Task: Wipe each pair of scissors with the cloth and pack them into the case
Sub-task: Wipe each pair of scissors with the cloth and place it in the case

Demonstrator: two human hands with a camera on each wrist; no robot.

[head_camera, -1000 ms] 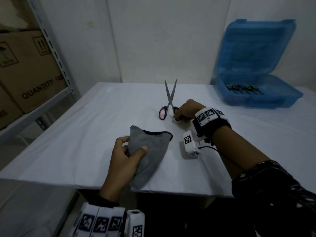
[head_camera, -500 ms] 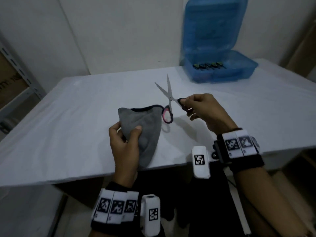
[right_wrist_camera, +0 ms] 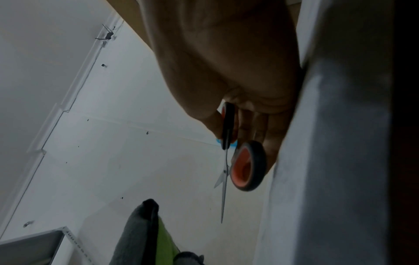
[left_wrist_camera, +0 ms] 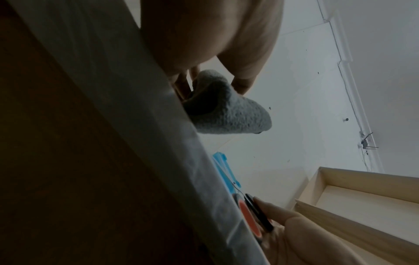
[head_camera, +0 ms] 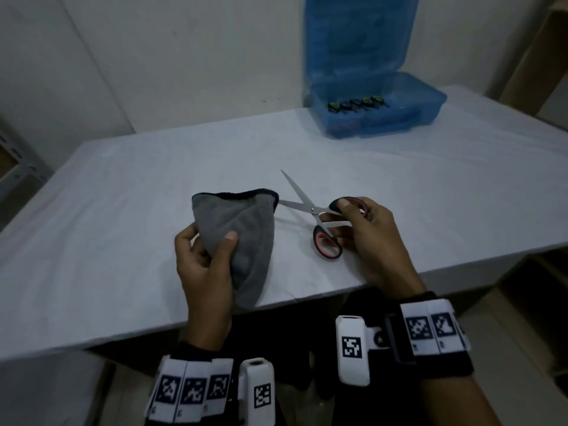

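My left hand [head_camera: 206, 259] grips a folded grey cloth [head_camera: 242, 229] above the table's front edge; the cloth [left_wrist_camera: 226, 114] also shows in the left wrist view. My right hand [head_camera: 365, 232] pinches one black and pink handle of an open pair of scissors [head_camera: 310, 209], blades spread and pointing left. One blade tip reaches the cloth's upper right corner. The other handle loop [head_camera: 327, 245] hangs free. In the right wrist view the scissors [right_wrist_camera: 226, 143] hang from my fingers. The open blue case [head_camera: 378, 109] stands at the back right with several dark-handled scissors [head_camera: 356, 103] inside.
A white sheet covers the table [head_camera: 153, 179]. The case lid [head_camera: 356, 38] leans upright against the wall. A metal shelf [head_camera: 12, 167] stands at the far left, and a wooden frame [left_wrist_camera: 353, 193] lies to the right of the table.
My right hand lifted the scissors off the table and drew them nearer, turning the blades leftwards to the cloth. The left hand keeps hold of the cloth. The head view swung left and down.
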